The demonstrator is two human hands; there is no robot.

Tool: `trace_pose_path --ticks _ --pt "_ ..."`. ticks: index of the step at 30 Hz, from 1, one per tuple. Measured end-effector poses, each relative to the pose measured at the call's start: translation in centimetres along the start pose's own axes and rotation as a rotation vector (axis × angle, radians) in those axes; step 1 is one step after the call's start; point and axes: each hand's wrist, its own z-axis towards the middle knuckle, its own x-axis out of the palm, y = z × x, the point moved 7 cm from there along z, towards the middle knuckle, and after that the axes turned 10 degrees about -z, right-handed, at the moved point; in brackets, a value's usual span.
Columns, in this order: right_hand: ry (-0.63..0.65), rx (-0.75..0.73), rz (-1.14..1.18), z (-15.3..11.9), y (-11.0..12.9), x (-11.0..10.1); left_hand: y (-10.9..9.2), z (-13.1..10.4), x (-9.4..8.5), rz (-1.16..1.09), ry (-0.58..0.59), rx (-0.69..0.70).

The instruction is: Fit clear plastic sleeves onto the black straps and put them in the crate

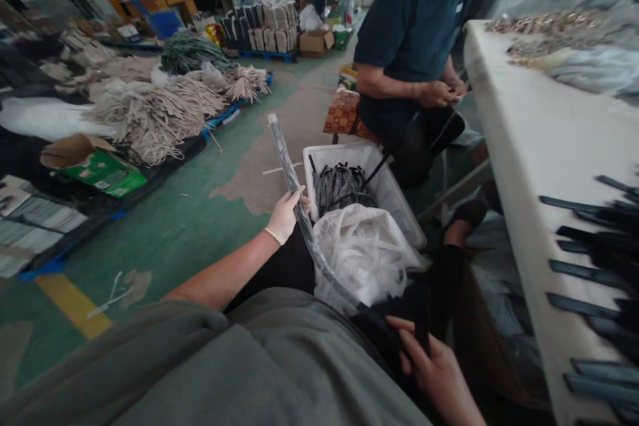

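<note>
A long dark strap (315, 247), its upper stretch covered in shiny clear film, curves from over the floor down across my lap. My left hand (283, 216), in a pale glove, is closed round it below its whitish upper tip. Lower down, my right hand (430, 361) grips the dark lower part between thumb and fingers; the end there blends into my black trousers. Just beyond my lap, a plastic bag (362, 249) holds crumpled translucent strips. Behind it, a white bin (394, 203) contains a bundle of black straps (344, 188).
On my right, a white table (519, 126) carries several black straps (589, 273) and metal fittings (549, 23). A co-worker (404, 33) sits ahead, hands together. Piles of beige straps (154, 110) lie on pallets at left, beside a green carton (100, 170).
</note>
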Motion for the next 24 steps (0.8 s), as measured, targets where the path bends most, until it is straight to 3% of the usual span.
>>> trace_pose_path --ticks 3,6,11,15,18,24 --pt "-0.012 -0.094 0.034 0.7 3.6 0.4 1.0 -0.9 0.9 -0.068 0.010 -0.097" --pt "0.006 -0.138 0.058 0.8 5.1 0.2 0.6 -0.2 -0.3 -0.215 -0.105 -0.173" --pt "-0.029 -0.092 0.141 -1.7 2.5 -2.0 0.7 0.4 -5.4 -0.276 -0.343 -0.220" --pt "0.204 0.009 0.120 -2.6 0.1 -1.0 4.3 -1.7 -7.5 -0.255 -0.384 -0.342" --pt "0.296 -0.002 -0.044 -0.9 -0.4 0.4 6.8 -3.5 -6.8 -0.264 -0.338 -0.461" --pt "0.112 -0.194 -0.177 4.2 3.7 3.0 8.1 -5.9 -2.6 -0.307 -0.161 -0.596"
